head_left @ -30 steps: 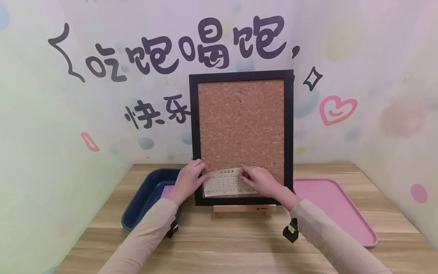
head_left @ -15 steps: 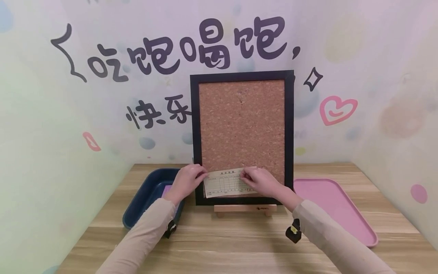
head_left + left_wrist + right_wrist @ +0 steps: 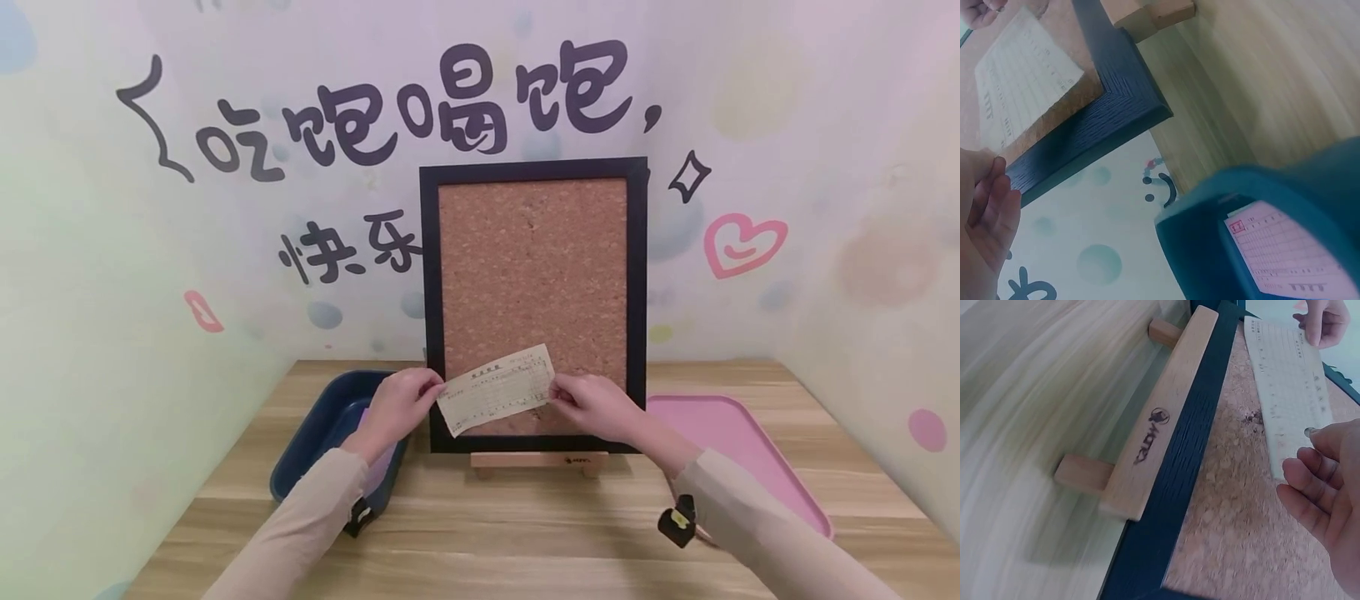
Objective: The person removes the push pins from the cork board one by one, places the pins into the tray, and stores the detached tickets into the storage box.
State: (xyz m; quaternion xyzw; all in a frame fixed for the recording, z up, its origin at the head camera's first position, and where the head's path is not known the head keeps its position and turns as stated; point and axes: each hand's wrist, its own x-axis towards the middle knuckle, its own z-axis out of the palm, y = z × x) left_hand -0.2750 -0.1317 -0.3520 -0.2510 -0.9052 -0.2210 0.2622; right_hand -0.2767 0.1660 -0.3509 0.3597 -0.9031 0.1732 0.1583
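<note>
A cream printed receipt slip [image 3: 495,392] slants across the bottom of a black-framed cork board [image 3: 534,275], right end higher. My left hand [image 3: 401,404] pinches its left edge beside the frame. At its right edge my right hand [image 3: 600,407] has curled fingers and grips the slip. In the right wrist view, a small pale shiny bit shows at the thumb tip [image 3: 1314,433]; I cannot tell whether it is a nail or a pin. The left wrist view shows the slip [image 3: 1025,78] in front of the cork, its left corner at the left fingertips.
A blue tray [image 3: 288,467] with a pink printed slip [image 3: 1288,250] inside stands left of the board. To the right lies a pink tray [image 3: 738,442]. A wooden stand [image 3: 540,459] supports the board on the wood-grain table [image 3: 487,542]. A printed wall rises behind.
The slip has tilted, its right end rising. My right hand has shifted from over the slip to its right edge. The left hand has moved slightly left and down.
</note>
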